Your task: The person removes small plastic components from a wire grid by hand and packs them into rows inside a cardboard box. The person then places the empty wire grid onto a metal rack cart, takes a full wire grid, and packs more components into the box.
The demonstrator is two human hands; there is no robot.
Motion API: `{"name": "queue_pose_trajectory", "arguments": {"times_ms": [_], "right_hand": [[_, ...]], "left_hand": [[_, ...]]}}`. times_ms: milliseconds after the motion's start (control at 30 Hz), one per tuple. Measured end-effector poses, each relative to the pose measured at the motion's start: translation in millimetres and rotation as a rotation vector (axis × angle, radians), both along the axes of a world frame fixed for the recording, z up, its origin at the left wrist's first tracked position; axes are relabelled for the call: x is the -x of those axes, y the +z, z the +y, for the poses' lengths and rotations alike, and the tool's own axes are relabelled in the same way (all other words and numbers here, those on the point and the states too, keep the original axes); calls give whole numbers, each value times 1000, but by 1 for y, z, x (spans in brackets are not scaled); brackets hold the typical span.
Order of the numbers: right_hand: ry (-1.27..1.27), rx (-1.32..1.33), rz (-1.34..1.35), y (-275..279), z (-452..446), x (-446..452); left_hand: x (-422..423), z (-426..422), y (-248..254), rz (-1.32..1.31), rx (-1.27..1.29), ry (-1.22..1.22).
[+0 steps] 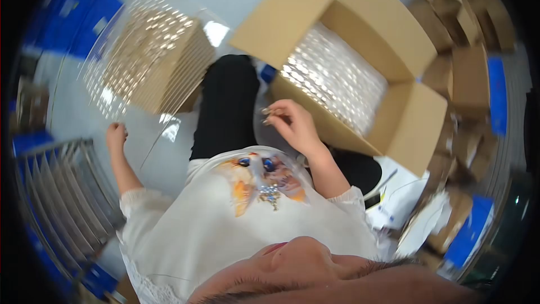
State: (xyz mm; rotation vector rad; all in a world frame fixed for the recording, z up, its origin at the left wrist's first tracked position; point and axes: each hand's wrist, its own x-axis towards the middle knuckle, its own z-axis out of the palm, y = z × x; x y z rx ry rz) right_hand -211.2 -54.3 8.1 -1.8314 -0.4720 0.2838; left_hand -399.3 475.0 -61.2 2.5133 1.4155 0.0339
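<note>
On the left, my left hand (116, 135) is curled closed at the near edge of a clear plastic tray (135, 50) with rows of small shiny cells. The tray lies tilted over a closed cardboard box (179, 73). My right hand (292, 126) is above my lap, beside the large open carton, with thumb and fingers bent into a pinch. Whether anything small sits between those fingertips I cannot make out. Inside the open carton (315, 110) lies a stack of similar clear plastic trays (337, 73); its flaps are spread outward.
Blue bins (73, 14) stand at the upper left, and a grey slatted rack (67, 191) at the lower left. Several cardboard boxes (469, 81) are piled along the right. White papers (396, 191) lie near my right leg.
</note>
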Motion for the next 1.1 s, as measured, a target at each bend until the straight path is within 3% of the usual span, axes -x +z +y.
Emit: {"name": "queue_pose_trajectory", "arguments": {"times_ms": [67, 133, 233, 333, 467, 567, 733, 933, 1100], "right_hand": [[140, -103, 209, -7, -18, 8], [120, -168, 334, -3, -36, 10], [-31, -318, 364, 3, -60, -5], [-136, -41, 185, 7, -96, -52], [22, 214, 245, -17, -97, -136], [174, 414, 223, -62, -72, -178], [260, 454, 308, -121, -50, -200], [245, 399, 448, -94, -66, -205], [292, 622, 428, -99, -94, -200]], "left_hand": [[-32, -18, 16, -344, 290, 10], [-78, -56, 41, -665, 645, -19], [-161, -137, 81, -906, 1044, -212], [-241, -237, 121, -1006, 1235, -407], [-333, -335, 132, -1024, 1705, -749], [-374, -395, 125, -909, 1738, -667], [-383, -413, 84, -812, 1713, -506], [-381, -408, 91, -788, 1753, -548], [-379, -414, 88, -748, 1781, -562]]}}
